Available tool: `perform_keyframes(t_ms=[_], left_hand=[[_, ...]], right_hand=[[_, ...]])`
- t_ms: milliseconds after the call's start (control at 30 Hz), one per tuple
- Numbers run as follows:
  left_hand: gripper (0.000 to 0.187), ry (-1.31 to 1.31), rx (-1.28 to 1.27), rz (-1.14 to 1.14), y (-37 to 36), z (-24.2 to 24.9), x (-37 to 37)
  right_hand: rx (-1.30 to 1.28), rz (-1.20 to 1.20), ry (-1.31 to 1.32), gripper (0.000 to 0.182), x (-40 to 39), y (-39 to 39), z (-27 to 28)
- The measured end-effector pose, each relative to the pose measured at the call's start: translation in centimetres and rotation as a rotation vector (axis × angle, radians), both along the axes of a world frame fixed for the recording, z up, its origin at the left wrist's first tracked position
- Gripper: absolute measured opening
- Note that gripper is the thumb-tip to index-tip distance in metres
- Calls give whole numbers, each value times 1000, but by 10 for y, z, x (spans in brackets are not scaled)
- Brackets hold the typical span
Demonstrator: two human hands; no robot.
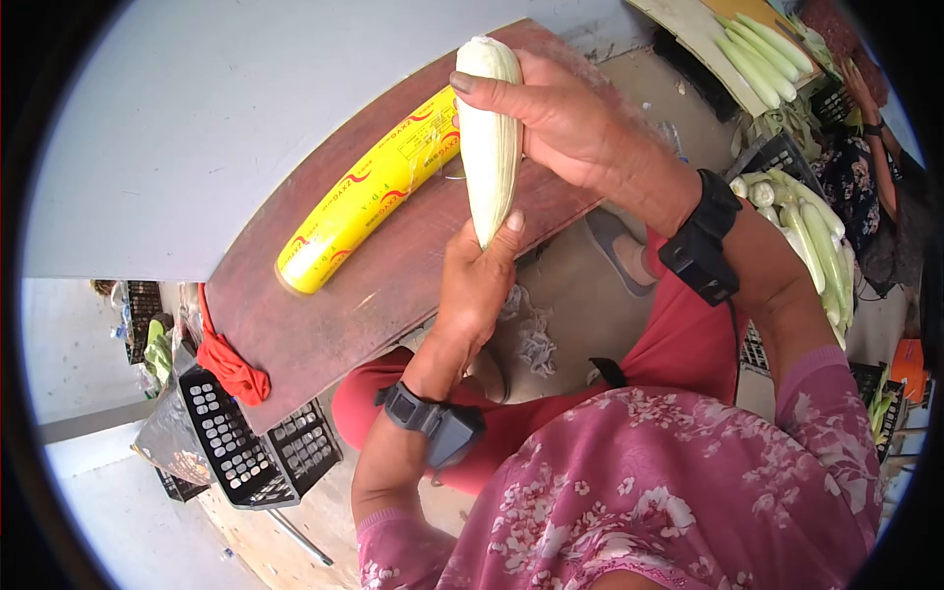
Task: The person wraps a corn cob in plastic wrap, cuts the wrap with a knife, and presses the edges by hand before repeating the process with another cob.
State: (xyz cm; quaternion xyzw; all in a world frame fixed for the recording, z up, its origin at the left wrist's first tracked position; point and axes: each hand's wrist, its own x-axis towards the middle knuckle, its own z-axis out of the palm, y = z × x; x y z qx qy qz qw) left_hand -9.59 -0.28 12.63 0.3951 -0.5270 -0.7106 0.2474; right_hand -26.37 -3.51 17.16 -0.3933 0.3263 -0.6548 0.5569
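Observation:
An ear of corn (490, 147), covered in pale inner husk, is held up over the reddish-brown table (374, 305). My right hand (565, 123) wraps round its thick upper part, with the thumb across the front. Around the narrow lower tip, my left hand (479, 270) is closed. Just left of the corn, a yellow roll of cling film (364, 192) lies slantwise on the table. Its upper right end is partly hidden behind the corn and my right hand.
A red cloth (234, 364) hangs at the table's left corner, above a black crate (236, 447). On the right, more corn ears (821, 236) fill a crate, and several lie on a board (762, 59). Another person's arm (870, 108) shows at the far right.

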Motion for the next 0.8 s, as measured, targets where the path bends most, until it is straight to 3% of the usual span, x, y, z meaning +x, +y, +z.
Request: perform_keyframes(t_ms=[133, 233, 333, 433, 533, 633, 800], left_hand=[[27, 32, 110, -20, -1, 0, 1], [22, -42, 197, -224, -9, -8, 12], [18, -76, 64, -381, -7, -12, 18], [32, 59, 121, -211, -8, -10, 27], [41, 332, 231, -80, -21, 6, 30], [53, 628, 428, -117, -29, 10, 32], [68, 587, 214, -236, -18, 17, 21]], right_hand=[[-8, 46, 1, 26, -4, 0, 0], [-15, 63, -26, 27, -11, -3, 2], [24, 60, -8, 34, -25, -1, 13], [106, 99, -119, 44, -33, 1, 21], [23, 171, -278, 40, -31, 1, 27], [-10, 229, -307, 41, -31, 2, 25], [-5, 257, -100, 45, -24, 1, 17]])
